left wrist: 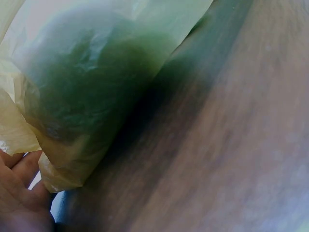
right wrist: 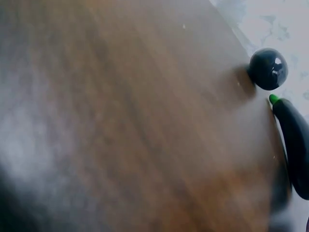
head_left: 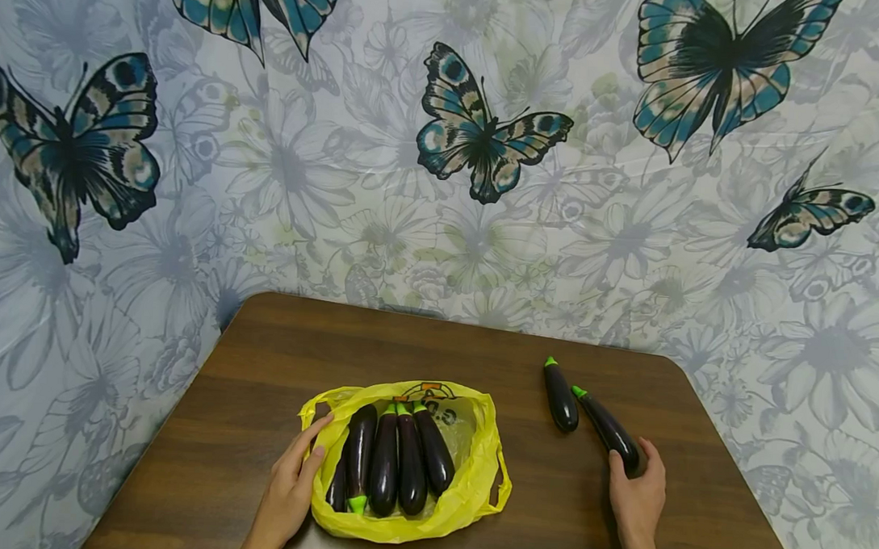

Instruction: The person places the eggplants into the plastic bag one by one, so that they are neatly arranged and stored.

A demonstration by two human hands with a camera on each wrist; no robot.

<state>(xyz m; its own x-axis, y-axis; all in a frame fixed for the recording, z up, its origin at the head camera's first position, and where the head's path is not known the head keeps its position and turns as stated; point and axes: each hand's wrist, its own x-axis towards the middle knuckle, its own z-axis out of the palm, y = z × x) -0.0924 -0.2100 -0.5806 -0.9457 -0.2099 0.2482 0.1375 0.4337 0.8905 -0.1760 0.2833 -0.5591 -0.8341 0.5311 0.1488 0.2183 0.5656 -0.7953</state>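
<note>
From here I see the right hand [head_left: 637, 495] with thumb and fingers round an eggplant's [head_left: 607, 426] near end, right on the table [head_left: 223, 445]. The left hand [head_left: 287, 487] grips the yellow bag's [head_left: 401, 532] left rim; bagged eggplants [head_left: 384, 466] lie inside. A shorter eggplant [head_left: 560, 398] sits farther left of the held one.

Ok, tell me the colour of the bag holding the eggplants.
The bag is bright yellow; the head view shows it best.

the dark print [head_left: 445, 416] on the yellow bag [head_left: 390, 532] is too small to read.
</note>
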